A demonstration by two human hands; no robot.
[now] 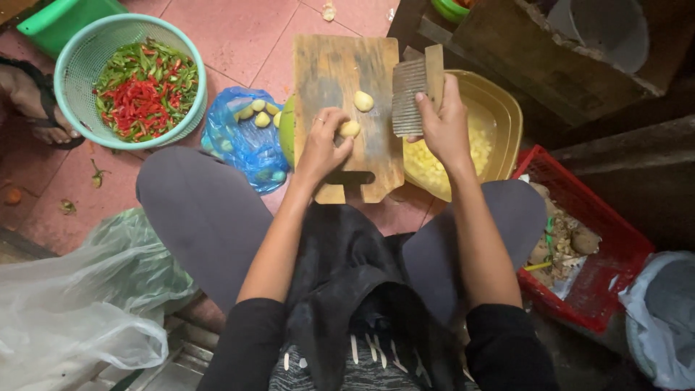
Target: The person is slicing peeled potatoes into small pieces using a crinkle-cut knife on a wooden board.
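Note:
A wooden cutting board [329, 69] lies in front of my knees. My left hand [323, 143] holds a peeled yellow potato piece [350, 129] down on the board. A second potato piece [363, 101] lies loose just beyond it. My right hand [443, 123] grips a crinkle cutter with a wavy metal blade and wooden handle [411, 90], upright at the board's right edge. Beside it stands a yellow bowl [504, 108] with cut potato pieces in water.
A teal basket [72, 69] of cut red and green chillies sits far left, by another person's sandalled foot [32, 101]. A blue bag [242, 145] holds peeled potatoes. A red crate [615, 253] of scraps is at right, clear plastic bags [79, 304] near left.

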